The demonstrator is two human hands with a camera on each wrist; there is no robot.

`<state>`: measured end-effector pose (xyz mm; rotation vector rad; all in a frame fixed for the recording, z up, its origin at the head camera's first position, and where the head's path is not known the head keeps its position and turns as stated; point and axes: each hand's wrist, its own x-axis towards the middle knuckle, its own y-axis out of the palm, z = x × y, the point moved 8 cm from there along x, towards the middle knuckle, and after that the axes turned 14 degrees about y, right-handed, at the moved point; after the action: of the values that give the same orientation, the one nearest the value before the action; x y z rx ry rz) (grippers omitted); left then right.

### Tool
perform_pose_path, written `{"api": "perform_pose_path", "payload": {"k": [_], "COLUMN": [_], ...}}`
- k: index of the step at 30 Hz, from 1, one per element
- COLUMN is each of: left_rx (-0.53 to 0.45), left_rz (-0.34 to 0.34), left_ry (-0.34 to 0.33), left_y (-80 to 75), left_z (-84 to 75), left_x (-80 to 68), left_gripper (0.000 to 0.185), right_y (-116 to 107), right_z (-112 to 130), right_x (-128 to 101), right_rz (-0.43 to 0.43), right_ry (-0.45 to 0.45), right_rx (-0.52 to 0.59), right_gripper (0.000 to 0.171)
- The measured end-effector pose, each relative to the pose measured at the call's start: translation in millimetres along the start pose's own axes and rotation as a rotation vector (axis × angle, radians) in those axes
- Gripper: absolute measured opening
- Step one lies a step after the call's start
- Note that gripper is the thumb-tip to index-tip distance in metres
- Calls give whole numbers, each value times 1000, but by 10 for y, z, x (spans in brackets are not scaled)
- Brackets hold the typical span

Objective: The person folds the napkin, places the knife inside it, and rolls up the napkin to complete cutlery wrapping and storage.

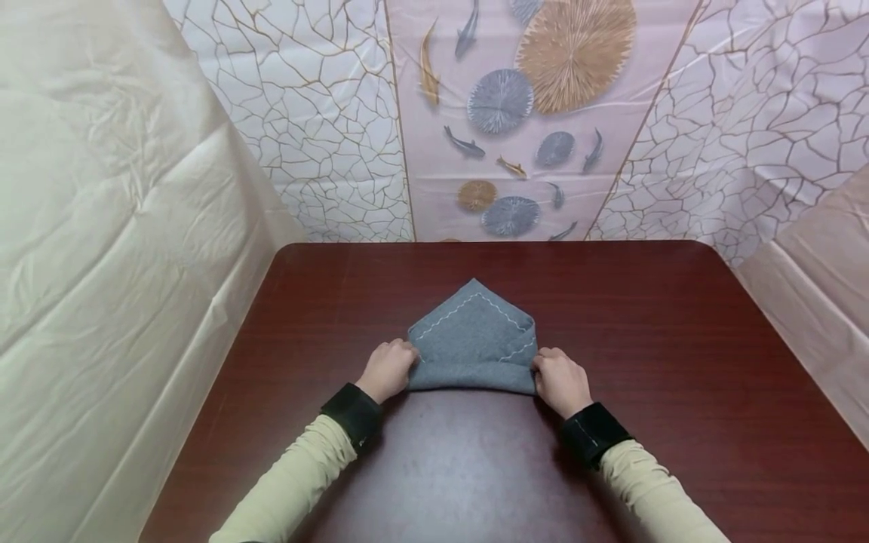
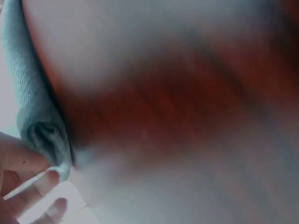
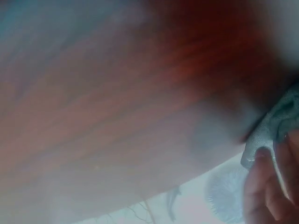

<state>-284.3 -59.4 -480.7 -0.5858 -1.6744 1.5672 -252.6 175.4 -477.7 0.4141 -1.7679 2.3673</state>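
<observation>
The left hand (image 1: 387, 369) curls its fingers (image 2: 44, 182) around the left end of a folded grey cloth (image 1: 473, 339), gripping the rolled near edge. The cloth lies at the middle of the dark red table (image 1: 679, 339), its stitched corner pointing away. The right hand (image 1: 561, 381) grips the right end the same way. No writing shows.

1. A dark red-brown wooden table (image 1: 679, 362) spreads under and around both hands.
2. A patterned sheet with fish and round fans (image 1: 516, 113) hangs beyond the hands.
3. Cream plastic sheeting (image 1: 115, 249) drapes left of them.
</observation>
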Motion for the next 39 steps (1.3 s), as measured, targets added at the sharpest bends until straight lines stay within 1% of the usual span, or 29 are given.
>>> {"api": "perform_pose_path", "payload": {"k": [2,5,7,9,12,13,14,17,20,22,27,30,33,39], "left_rx": [13,0,-19,-48,-70,-79,-81,-75,-51,-22,83,117,106,27], "left_rz": [-12,-15,-4,18,68,83,101,143,162,163,145,133,121,93], "left_ry": [36,54,64,76,90,91,94,97,99,105,139,142,132,124], "left_y": [-22,-62,-84,-96,-88,-81,-67,-24,9,16,-2,-18,-34,-60], "left_z": [-46,-90,-120,-152,-200,-212,-226,-253,-261,-266,-320,-348,-355,-338], "left_x": [3,-10,-27,-48,-89,-105,-123,-169,-183,-172,-134,-131,-140,-169], "left_gripper": [19,19,18,16,7,8,14,32,34,31,20,16,15,16], "right_y": [2,1,0,-4,-11,-14,-17,-10,3,16,26,23,23,18], "right_z": [35,68,92,118,152,159,165,169,161,163,200,228,247,257], "right_x": [-12,-27,-42,-66,-106,-118,-130,-152,-158,-159,-173,-185,-197,-241], "right_rz": [-22,-38,-36,-26,-7,3,15,59,93,104,96,91,81,57], "right_ry": [-28,-42,-55,-77,-117,-127,-135,-151,-161,-172,-219,-244,-259,-264], "right_rx": [-22,-70,-98,-116,-110,-102,-94,-80,-92,-110,-143,-157,-171,-169], "right_gripper": [17,17,16,15,10,8,7,13,15,13,15,14,13,12]}}
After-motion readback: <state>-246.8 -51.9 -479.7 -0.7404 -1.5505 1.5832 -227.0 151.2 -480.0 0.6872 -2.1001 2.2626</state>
